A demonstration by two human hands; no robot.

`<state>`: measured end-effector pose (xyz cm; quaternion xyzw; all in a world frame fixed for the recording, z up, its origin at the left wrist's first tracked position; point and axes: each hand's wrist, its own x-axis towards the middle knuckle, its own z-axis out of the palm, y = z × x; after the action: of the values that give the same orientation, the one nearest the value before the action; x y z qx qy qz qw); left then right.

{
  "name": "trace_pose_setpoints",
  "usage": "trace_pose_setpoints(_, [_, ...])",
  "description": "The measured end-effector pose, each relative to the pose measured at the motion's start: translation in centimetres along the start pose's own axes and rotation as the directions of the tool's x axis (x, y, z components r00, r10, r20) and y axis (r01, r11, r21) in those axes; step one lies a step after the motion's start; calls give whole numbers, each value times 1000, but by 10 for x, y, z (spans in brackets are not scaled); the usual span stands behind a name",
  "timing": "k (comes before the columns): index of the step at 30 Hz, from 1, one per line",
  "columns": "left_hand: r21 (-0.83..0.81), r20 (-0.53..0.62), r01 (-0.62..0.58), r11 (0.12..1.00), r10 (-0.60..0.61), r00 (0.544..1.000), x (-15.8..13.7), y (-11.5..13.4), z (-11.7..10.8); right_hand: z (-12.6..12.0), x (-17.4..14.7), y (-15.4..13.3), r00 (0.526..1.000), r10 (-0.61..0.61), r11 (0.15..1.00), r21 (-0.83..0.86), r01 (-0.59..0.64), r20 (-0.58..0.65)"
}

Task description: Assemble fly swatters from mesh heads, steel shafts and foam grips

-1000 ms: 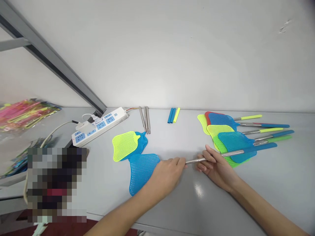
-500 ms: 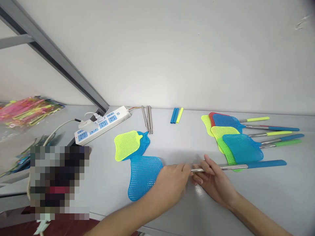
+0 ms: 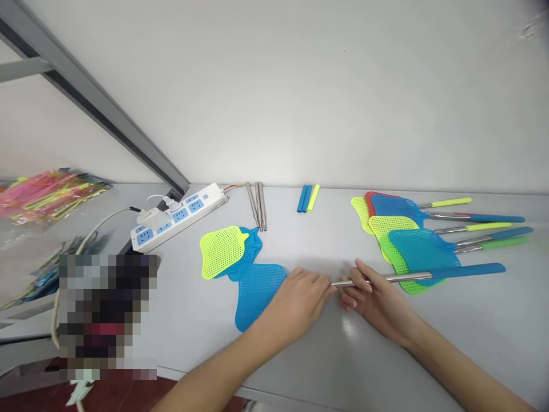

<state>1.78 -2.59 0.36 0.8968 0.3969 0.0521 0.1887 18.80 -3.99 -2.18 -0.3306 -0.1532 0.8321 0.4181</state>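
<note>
A blue fly swatter [image 3: 259, 289] with a metal rod and blue handle stretches across both hands, just over the table. My left hand [image 3: 302, 294] is closed around the neck between its mesh head and the rod, hiding that joint. Curled around the middle of the rod are the fingers of my right hand [image 3: 371, 292]. To the left lie a yellow swatter head [image 3: 221, 252] and a blue head [image 3: 246, 260] partly beneath it. Several swatters with handles, among them a blue one [image 3: 422, 249], overlap at the right.
Metal rods [image 3: 261, 207] and blue and yellow sleeves [image 3: 306, 198] lie along the wall. A power strip [image 3: 184, 220] with plugs and cables sits at the left, beside a grey metal post [image 3: 98, 109]. Plastic-bagged items [image 3: 47, 194] lie at far left.
The held swatter and both hands have shifted slightly upward in view, its mesh head a little to the right. Both hands keep their hold.
</note>
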Motion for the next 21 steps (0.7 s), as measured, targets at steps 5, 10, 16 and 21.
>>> trace_pose_setpoints(5, [-24, -82, 39, 999, -41, 996, 0, -7, -5, 1, 0, -5, 999, -34, 999, 20, 34, -15])
trace_pose_setpoints(10, [-50, -79, 36, 998, -40, 996, 1, -12, -8, -1, -1, -14, 993, -111, 992, -67, 108, -50])
trace_pose_setpoints(16, [-59, -62, -10, 998, 7, 998, 1, -13, -7, -8, -3, -26, 949, -278, 944, -223, 241, -147])
trace_pose_setpoints(21, [-72, -46, -39, 997, 36, 998, 0, -9, -11, -13, -4, -35, 909, -359, 927, -195, 321, -211])
